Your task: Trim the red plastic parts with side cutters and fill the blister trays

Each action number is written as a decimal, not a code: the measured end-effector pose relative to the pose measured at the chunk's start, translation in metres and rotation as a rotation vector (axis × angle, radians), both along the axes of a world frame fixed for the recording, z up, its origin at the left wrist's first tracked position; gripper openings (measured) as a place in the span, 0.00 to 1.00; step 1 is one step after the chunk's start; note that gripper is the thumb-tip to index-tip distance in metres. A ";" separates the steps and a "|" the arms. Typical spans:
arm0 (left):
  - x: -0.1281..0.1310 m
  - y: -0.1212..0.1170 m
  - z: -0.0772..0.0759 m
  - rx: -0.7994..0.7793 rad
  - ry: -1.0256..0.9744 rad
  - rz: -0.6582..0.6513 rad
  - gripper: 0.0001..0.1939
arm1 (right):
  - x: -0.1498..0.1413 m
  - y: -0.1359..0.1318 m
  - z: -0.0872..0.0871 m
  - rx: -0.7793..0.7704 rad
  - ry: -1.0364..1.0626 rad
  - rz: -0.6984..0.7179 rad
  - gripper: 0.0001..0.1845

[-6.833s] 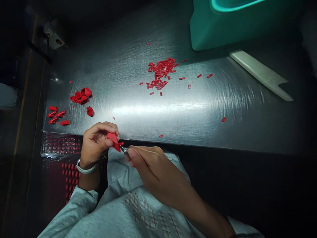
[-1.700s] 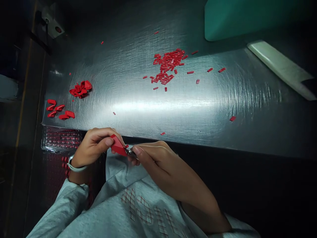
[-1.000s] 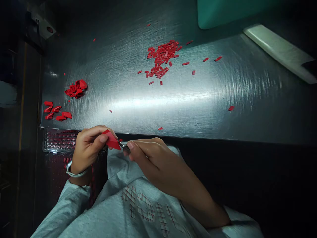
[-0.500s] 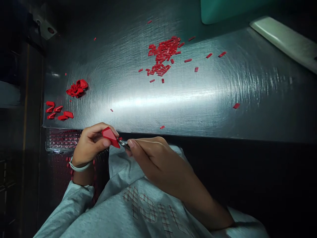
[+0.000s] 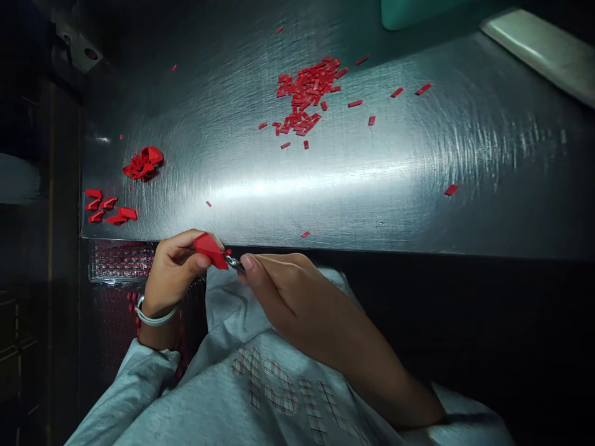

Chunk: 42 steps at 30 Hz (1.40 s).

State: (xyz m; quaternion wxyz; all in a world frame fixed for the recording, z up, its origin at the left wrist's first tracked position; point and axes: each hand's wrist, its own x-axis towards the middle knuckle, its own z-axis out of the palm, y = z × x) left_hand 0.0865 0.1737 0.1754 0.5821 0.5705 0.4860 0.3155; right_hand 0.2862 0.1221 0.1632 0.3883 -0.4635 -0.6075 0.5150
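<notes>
My left hand (image 5: pixel 174 272) pinches a red wedge-shaped plastic part (image 5: pixel 210 250) just below the front edge of the steel table (image 5: pixel 353 186). My right hand (image 5: pixel 274 288) is closed around a small metal cutting tool (image 5: pixel 235 265) whose tip touches the part's right end, where a small red tab sticks out. Both hands hover over my lap, in front of my grey shirt.
A heap of small red offcuts (image 5: pixel 307 93) lies at the table's far middle, with strays around it. A pile of red parts (image 5: pixel 143 163) and several laid-out ones (image 5: pixel 109 209) sit at the left. A clear tray (image 5: pixel 121 261) stands below the left edge. A pale flat bar (image 5: pixel 539 49) lies far right.
The hands stay together on the red part with only small shifts. The view has drifted, so the table's contents sit slightly higher and the teal bin has nearly left the top edge.
</notes>
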 end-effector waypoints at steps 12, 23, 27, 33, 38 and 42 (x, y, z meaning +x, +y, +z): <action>-0.002 -0.002 -0.001 0.009 0.005 0.034 0.23 | -0.011 -0.001 -0.007 0.071 -0.019 -0.056 0.24; -0.001 -0.003 -0.002 0.029 0.035 0.062 0.23 | -0.028 -0.001 -0.025 0.116 0.080 -0.135 0.26; -0.002 -0.001 -0.001 0.006 0.020 0.037 0.22 | -0.029 0.003 -0.031 0.148 0.107 -0.219 0.25; 0.000 0.002 -0.001 -0.011 -0.116 0.020 0.19 | -0.017 0.010 -0.025 -0.057 0.358 -0.156 0.30; -0.005 0.003 0.002 0.078 -0.057 -0.036 0.19 | -0.020 0.005 -0.025 -0.090 0.420 -0.014 0.36; -0.028 0.015 0.010 0.245 0.350 0.156 0.17 | -0.018 0.000 -0.031 -0.081 0.397 -0.027 0.36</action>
